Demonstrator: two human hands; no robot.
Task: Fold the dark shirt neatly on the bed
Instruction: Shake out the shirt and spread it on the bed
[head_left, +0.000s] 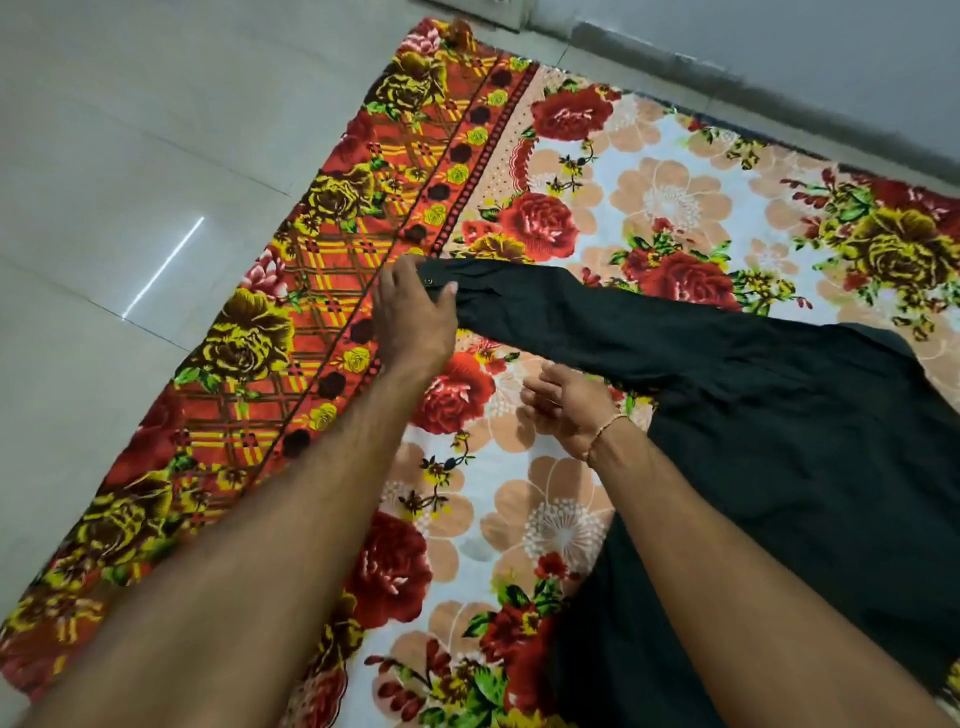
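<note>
Two bare forearms come into sight from about seven and five o'clock, both uncovered all the way down, with no sleeve or cuff on either. Fine dark hair runs along the left forearm. The left hand, toward ten o'clock of the middle, shows no ring or band on what can be seen of it. The right hand, near the centre, has a thin pale thread bracelet looped once round the wrist. The fingernails look short and plain.
</note>
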